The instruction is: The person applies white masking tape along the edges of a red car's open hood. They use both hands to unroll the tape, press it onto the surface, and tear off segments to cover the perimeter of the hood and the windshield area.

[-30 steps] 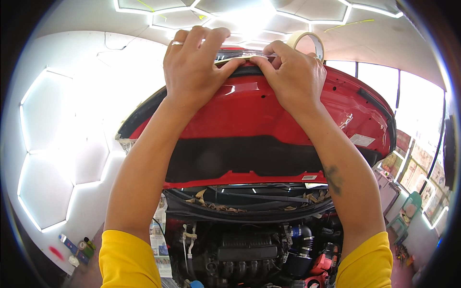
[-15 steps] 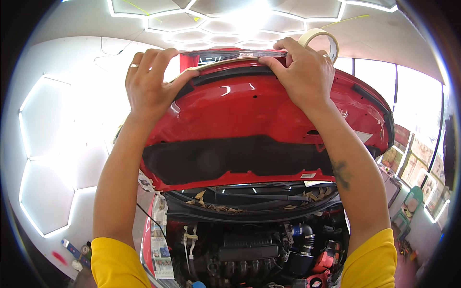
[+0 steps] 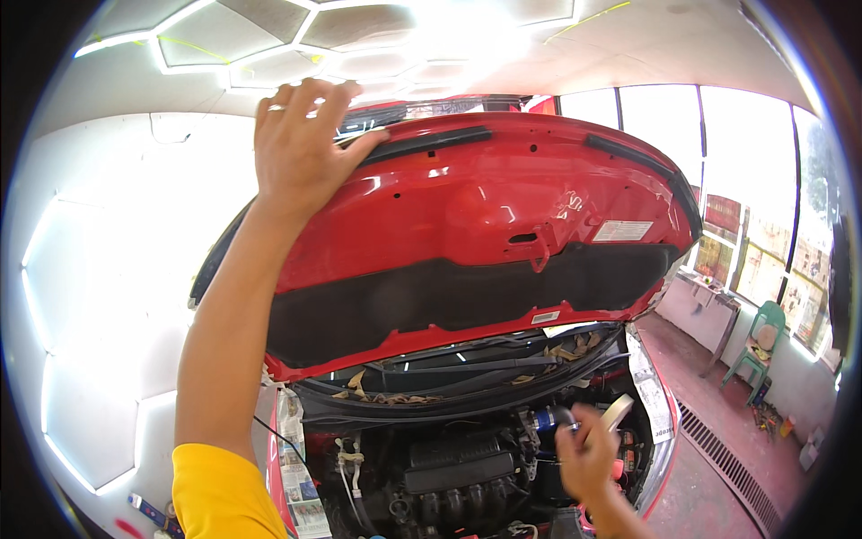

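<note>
A raised red car hood (image 3: 467, 202) fills the middle, its underside facing me. My left hand (image 3: 301, 148) is at its upper left edge, thumb on the black rubber strip (image 3: 431, 144) and fingers curled over the far side, which hides what they touch. Low on the right, my right hand (image 3: 588, 454) is closed and somewhat blurred above the engine bay. In it is a roll of masking tape (image 3: 617, 411), cream-coloured and seen nearly edge-on.
Beneath the hood lies the engine (image 3: 458, 467), with dry leaves (image 3: 566, 350) along the cowl. Newspaper (image 3: 301, 476) covers the left fender, and more newspaper (image 3: 651, 395) the right. A green chair (image 3: 759, 346) stands beside the wall. A floor grate (image 3: 727, 467) runs along the right.
My right hand has left the hood edge and come down to the lower right with the tape roll. My left hand stays at the edge. The view has swung right.
</note>
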The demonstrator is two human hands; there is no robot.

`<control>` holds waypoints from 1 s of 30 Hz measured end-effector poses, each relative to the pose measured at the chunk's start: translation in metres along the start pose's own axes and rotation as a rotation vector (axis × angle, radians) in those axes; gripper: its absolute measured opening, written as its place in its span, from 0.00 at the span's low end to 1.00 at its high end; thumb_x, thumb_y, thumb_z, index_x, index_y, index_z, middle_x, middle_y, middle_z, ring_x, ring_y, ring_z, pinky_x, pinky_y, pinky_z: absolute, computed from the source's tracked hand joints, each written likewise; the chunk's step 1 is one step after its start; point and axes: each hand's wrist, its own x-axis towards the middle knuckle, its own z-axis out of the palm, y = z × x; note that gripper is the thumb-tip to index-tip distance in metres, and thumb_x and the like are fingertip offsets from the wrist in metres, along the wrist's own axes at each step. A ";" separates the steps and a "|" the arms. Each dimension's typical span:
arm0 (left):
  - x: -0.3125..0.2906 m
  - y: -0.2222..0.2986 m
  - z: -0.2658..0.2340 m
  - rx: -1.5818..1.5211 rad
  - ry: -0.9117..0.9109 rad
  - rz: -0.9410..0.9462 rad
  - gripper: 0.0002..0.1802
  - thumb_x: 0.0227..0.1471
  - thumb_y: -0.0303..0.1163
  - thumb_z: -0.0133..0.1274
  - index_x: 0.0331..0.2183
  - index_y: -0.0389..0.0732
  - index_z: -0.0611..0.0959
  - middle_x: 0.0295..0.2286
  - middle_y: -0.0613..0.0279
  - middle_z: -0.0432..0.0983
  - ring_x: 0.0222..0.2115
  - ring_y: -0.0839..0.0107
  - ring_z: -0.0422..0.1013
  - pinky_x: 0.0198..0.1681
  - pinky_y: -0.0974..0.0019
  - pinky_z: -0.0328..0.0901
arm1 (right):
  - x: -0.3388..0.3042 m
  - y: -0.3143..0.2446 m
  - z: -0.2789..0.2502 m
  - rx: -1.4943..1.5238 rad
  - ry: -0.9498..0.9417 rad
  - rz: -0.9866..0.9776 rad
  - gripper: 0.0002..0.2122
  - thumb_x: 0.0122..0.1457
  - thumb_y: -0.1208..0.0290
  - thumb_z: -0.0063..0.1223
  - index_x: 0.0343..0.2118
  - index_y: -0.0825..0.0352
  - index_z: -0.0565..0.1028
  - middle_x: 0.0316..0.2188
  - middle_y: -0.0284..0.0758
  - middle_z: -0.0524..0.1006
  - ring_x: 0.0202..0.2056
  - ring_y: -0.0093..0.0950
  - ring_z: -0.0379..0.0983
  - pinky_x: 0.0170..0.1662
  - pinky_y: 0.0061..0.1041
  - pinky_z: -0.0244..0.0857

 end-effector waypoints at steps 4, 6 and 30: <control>0.023 0.036 0.020 -0.040 -0.087 0.012 0.32 0.43 0.49 0.79 0.48 0.50 0.86 0.41 0.68 0.78 0.44 0.62 0.75 0.50 0.52 0.67 | -0.130 0.009 -0.023 -0.038 -0.320 0.317 0.19 0.63 0.71 0.66 0.57 0.64 0.79 0.35 0.39 0.78 0.30 0.36 0.77 0.36 0.37 0.71; 0.045 0.062 0.040 -0.076 -0.079 0.023 0.33 0.42 0.49 0.80 0.49 0.51 0.86 0.41 0.68 0.77 0.43 0.61 0.75 0.49 0.51 0.67 | -0.172 0.007 -0.049 -0.083 -0.350 0.432 0.18 0.64 0.68 0.67 0.56 0.62 0.79 0.34 0.38 0.77 0.25 0.38 0.74 0.32 0.39 0.69; -0.089 0.361 -0.178 -1.210 -0.585 -1.229 0.08 0.64 0.29 0.69 0.35 0.34 0.87 0.22 0.73 0.75 0.21 0.87 0.65 0.26 0.79 0.59 | -0.052 0.065 -0.100 0.543 -0.354 0.419 0.11 0.68 0.68 0.64 0.46 0.71 0.82 0.36 0.38 0.86 0.41 0.38 0.81 0.49 0.32 0.70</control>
